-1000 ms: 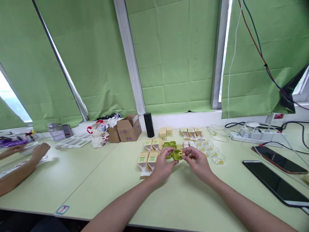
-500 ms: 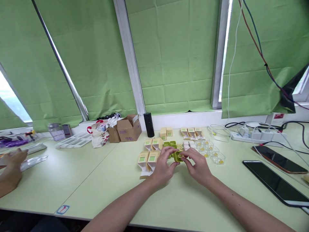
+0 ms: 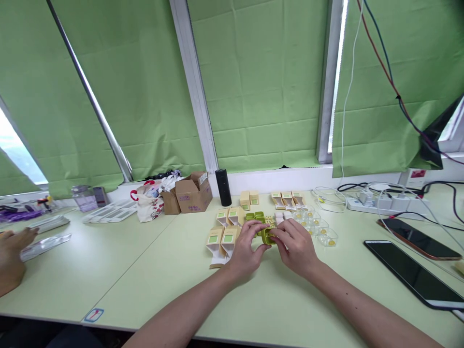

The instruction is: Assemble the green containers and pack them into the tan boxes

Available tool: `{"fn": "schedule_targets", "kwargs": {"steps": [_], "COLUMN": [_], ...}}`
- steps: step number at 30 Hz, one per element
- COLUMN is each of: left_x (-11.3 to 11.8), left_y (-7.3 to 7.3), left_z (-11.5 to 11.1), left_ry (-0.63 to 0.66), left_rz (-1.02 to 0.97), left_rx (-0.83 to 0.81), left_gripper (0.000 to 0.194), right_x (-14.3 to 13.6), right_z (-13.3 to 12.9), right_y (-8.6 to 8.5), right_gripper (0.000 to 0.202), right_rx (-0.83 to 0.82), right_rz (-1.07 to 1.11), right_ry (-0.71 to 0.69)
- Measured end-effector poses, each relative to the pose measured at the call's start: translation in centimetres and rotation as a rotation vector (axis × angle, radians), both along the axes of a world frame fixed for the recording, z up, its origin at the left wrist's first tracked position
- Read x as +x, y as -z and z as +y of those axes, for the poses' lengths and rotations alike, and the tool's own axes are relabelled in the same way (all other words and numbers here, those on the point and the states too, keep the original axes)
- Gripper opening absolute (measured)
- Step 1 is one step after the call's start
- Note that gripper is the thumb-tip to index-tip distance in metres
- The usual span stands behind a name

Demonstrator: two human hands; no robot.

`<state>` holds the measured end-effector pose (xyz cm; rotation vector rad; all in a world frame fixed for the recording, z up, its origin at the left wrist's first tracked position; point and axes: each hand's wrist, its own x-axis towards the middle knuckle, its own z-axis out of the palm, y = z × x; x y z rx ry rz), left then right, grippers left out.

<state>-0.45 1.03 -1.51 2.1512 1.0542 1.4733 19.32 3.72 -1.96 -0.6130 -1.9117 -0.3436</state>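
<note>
Head view: left hand (image 3: 247,249) gripping small olive-green container (image 3: 267,238) from its left, thumb low, fingers on top; right hand (image 3: 296,242) curled in from the other side, fingertips at the container's opening, can't tell whether they pinch anything. Container is over the desk (image 3: 145,285), about midway between front and back edges. Other green containers (image 3: 259,215) just behind it, partly covered by the hands. Open cartons (image 3: 229,238) just beside left hand, flattish cartons (image 3: 288,200) nearer back edge. Clear cases (image 3: 328,238) with yellow bits beyond right hand. Black cylinder (image 3: 223,187) upright near back edge, cardboard box (image 3: 193,197) left of it. Large dark-screened device (image 3: 416,273) toward right end, phone (image 3: 422,238) behind it, power strip (image 3: 387,206) along back edge. Co-worker's hand (image 3: 15,246) at far left, cut off by frame, grip unclear
</note>
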Motion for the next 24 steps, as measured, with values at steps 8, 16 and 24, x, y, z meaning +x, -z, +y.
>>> {"fn": "schedule_targets", "kwargs": {"steps": [8, 16, 24], "left_x": [-0.23, -0.3, -0.45], "left_y": [0.03, 0.1, 0.12], "left_z": [0.11, 0.15, 0.15], "left_ry": [0.025, 0.036, 0.055], "left_rz": [0.019, 0.012, 0.029], "left_rx": [-0.002, -0.01, -0.014], "left_gripper": [0.051, 0.049, 0.053], "right_x": [-0.16, -0.14, -0.13], "right_z": [-0.07, 0.12, 0.31], "right_y": [-0.32, -0.3, -0.2], "right_gripper": [0.021, 0.023, 0.023], "right_rx": [0.041, 0.024, 0.014], "right_rz": [-0.06, -0.063, -0.058], "right_ry": [0.033, -0.006, -0.048]}}
